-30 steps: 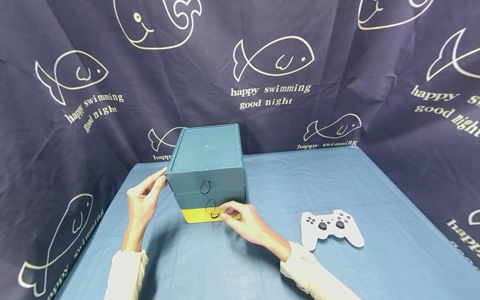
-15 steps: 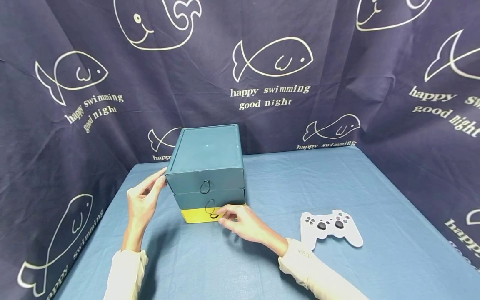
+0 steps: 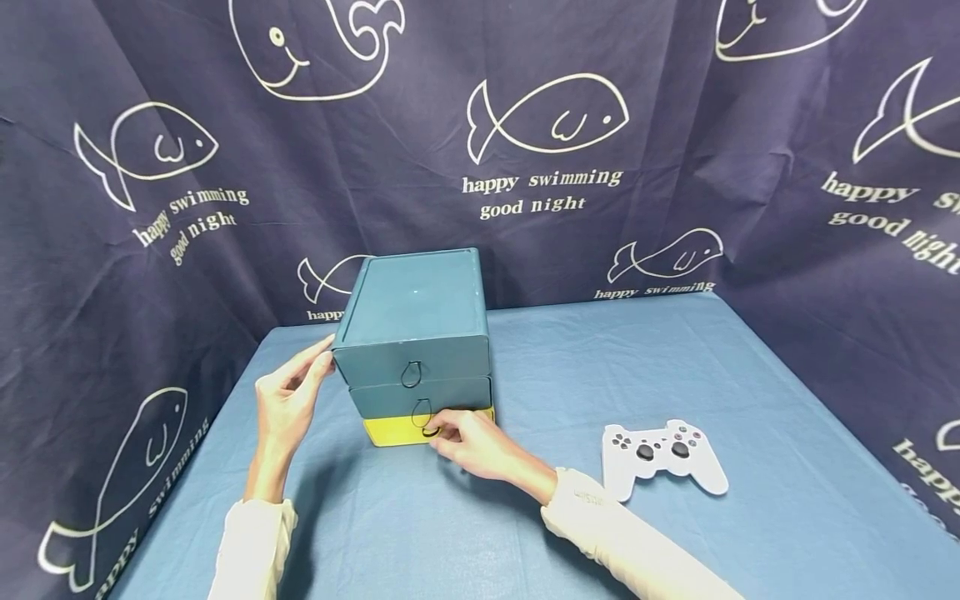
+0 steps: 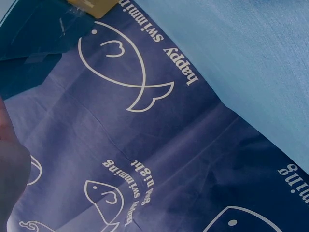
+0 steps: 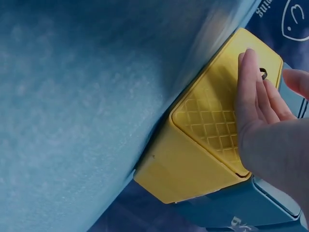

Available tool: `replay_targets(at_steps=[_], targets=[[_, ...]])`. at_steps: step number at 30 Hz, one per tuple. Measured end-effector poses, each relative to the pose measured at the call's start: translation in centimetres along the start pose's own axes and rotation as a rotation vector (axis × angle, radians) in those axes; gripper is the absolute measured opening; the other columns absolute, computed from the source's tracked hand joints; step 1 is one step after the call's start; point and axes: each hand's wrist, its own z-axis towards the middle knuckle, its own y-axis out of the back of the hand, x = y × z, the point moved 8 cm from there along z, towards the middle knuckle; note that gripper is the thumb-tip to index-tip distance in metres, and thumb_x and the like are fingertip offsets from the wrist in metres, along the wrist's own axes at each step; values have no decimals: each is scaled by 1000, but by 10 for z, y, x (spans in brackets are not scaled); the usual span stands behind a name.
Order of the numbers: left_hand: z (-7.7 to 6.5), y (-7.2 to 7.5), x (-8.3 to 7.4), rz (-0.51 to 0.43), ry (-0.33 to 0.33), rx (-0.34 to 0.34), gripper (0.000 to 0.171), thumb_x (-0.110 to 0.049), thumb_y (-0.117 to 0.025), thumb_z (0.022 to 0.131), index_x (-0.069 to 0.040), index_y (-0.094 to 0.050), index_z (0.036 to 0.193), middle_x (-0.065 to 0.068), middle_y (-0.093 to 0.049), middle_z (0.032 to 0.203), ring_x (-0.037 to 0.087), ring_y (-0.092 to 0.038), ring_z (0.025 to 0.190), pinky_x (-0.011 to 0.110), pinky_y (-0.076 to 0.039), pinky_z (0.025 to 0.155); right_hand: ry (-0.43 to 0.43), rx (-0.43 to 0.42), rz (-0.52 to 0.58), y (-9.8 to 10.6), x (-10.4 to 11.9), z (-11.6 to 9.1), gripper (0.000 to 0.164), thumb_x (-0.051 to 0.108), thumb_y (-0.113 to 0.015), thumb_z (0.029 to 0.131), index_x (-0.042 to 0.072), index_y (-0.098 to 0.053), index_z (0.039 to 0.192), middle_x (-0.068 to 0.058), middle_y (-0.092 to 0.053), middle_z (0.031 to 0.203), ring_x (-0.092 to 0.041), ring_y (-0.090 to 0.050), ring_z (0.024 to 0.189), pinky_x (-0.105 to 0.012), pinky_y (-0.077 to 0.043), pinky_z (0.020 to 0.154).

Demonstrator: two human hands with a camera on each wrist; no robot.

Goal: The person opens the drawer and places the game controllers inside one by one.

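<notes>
A stack of small drawers [image 3: 412, 300] stands on the table, teal above and yellow at the bottom. All the drawers look closed, and black loop pulls hang on their fronts. My left hand [image 3: 285, 408] touches the stack's upper left front corner with nearly straight fingers. Only a blurred sliver of that hand shows in the left wrist view. My right hand [image 3: 476, 446] is at the front of the yellow drawer [image 5: 207, 116], its fingertips beside the small black loop [image 5: 263, 73]. In the right wrist view its fingers are extended and the thumb is apart from them.
A white game controller [image 3: 663, 454] lies on the blue tablecloth [image 3: 600, 358] to the right of the drawers. Dark blue curtains [image 3: 547, 250] with white fish prints and lettering rise behind and at both sides.
My right hand has shifted slightly left along the yellow drawer's front, to the black loop. My left hand stays at the corner, and the drawers and controller have not moved.
</notes>
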Motion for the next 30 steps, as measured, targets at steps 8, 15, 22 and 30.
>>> replay_targets(at_steps=[8,15,22,30], targets=[[1,0,0,-13,-12,-5,29,9,-70,94,2,-75,121,-5,-76,97,5,-74,81,15,-54,79,-27,21,-36,-2,-1,2,20,9,-69,97,6,-74,116,-2,-75,94,-4,-67,78,-24,-54,75],[1,0,0,-20,-4,-4,29,9,-70,94,2,-75,121,-6,-76,97,6,-74,82,15,-54,79,-28,45,-31,-5,-3,2,23,9,-69,96,3,-73,118,-4,-76,94,-3,-66,78,-23,-53,77],[1,-1,0,-18,2,-3,28,8,-71,94,1,-76,121,-5,-76,98,5,-74,82,15,-54,80,-13,50,-11,-7,-2,1,20,9,-69,97,1,-74,115,-4,-75,96,-5,-67,79,-23,-54,77],[0,-1,0,-22,1,-5,29,9,-71,93,2,-75,121,-5,-76,99,5,-74,82,16,-54,81,-16,54,22,-7,-1,-2,21,9,-69,97,-1,-73,115,-5,-74,95,-7,-67,79,-22,-54,74]])
